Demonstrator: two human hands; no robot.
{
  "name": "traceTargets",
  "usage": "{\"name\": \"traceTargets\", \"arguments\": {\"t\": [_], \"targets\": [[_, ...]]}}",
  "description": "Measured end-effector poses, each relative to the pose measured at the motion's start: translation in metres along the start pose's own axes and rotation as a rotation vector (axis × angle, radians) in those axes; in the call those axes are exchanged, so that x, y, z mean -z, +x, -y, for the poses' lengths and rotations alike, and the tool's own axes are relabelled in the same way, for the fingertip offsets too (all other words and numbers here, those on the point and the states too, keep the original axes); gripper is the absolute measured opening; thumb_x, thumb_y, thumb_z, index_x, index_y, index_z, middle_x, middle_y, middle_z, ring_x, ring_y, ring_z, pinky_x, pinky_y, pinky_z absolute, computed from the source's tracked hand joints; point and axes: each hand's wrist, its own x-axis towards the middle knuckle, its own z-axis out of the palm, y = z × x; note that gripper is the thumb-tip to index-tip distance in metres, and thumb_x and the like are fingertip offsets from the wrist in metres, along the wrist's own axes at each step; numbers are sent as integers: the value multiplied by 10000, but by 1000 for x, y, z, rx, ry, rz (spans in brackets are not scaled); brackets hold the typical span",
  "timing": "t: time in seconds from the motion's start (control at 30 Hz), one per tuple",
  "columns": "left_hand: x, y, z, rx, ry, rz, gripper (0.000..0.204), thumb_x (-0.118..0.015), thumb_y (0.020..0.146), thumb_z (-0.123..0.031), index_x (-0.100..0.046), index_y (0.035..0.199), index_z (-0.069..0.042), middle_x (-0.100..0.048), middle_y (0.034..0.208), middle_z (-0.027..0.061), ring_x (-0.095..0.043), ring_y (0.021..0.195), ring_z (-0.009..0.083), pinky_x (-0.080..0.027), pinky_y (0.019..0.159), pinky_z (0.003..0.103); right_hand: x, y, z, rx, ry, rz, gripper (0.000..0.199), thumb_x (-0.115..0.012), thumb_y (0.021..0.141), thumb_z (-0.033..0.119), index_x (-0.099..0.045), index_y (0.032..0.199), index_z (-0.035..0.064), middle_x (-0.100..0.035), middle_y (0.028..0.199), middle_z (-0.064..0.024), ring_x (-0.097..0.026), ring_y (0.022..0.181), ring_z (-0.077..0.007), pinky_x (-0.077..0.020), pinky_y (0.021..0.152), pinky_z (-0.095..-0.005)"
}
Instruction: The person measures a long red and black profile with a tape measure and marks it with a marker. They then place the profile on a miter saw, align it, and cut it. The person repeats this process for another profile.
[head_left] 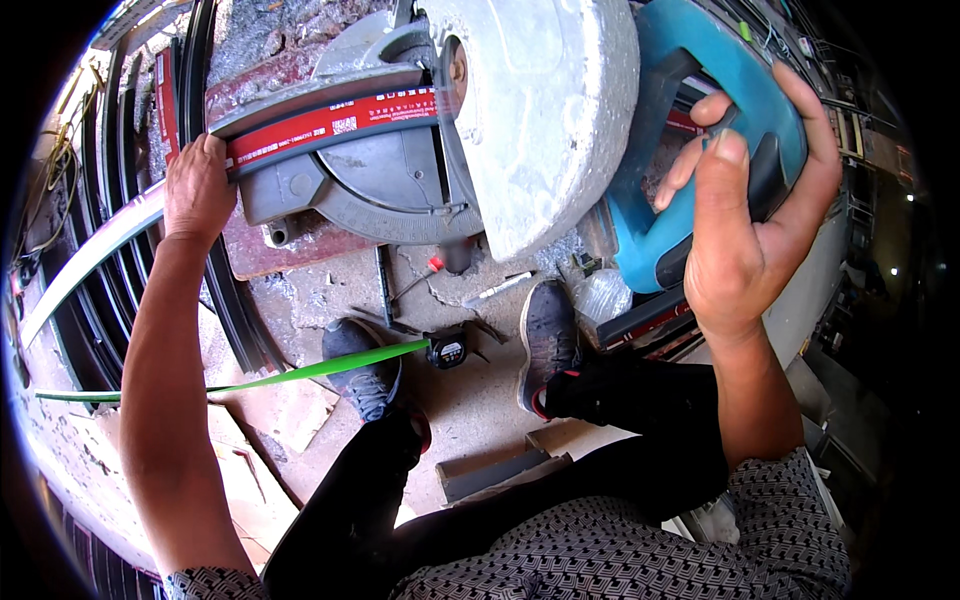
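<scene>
My left hand (pixel 197 190) is closed on a long metal profile (pixel 290 140) with red printed film along it. The profile lies across the grey base (pixel 390 175) of a miter saw, and its light far end runs out to the left past my wrist. My right hand (pixel 745 215) is wrapped round the blue saw handle (pixel 680 235), thumb raised, with fingertips showing through the handle's opening. Between my hands sits the dusty, pale blade guard (pixel 555 110), which covers most of the blade and hides part of the profile.
An extended green tape measure (pixel 447 347) lies on the floor by my shoes (pixel 550 335). Several dark profiles (pixel 225 300) stand at the left. A screwdriver (pixel 420 275) with a red part, a white marker-like stick (pixel 498 289), crumpled clear plastic (pixel 602 295) and cardboard (pixel 235 470) lie around.
</scene>
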Motion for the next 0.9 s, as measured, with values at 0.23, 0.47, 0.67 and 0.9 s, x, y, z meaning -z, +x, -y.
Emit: {"name": "traceTargets", "arguments": {"t": [0.23, 0.47, 0.67, 0.9], "targets": [[3, -1, -5, -40, 7, -86, 271, -638, 767, 49, -555, 1012, -33, -650, 1016, 162, -646, 1045, 393, -501, 923, 497, 2, 12, 8, -68, 52, 1, 519, -540, 1073, 71, -307, 1526, -24, -644, 1063, -111, -613, 700, -123, -580, 649, -295], [4, -1, -4, -31, 24, -83, 236, -635, 774, 45, -559, 982, -36, -654, 1006, 159, -648, 1030, 388, -499, 922, 496, -5, 2, 6, -78, 102, -55, 503, -527, 1061, 22, -317, 1518, 7, -629, 1034, -125, -596, 691, -116, -576, 631, -295], [3, -1, -4, -45, 5, -92, 240, -638, 772, 43, -557, 985, -36, -655, 1010, 159, -647, 1030, 388, -499, 926, 495, -7, -4, 2, -69, 105, -61, 501, -521, 1060, 7, -313, 1516, 25, -621, 1024, -122, -581, 681, -111, -577, 624, -294], [4, -1, -4, -33, 21, -67, 251, -646, 770, 38, -553, 989, -41, -650, 1005, 157, -646, 1028, 385, -497, 927, 493, -7, -5, 2, -70, 100, -54, 505, -515, 1062, 7, -306, 1520, 39, -618, 1022, -117, -581, 679, -105, -579, 623, -289]]}}
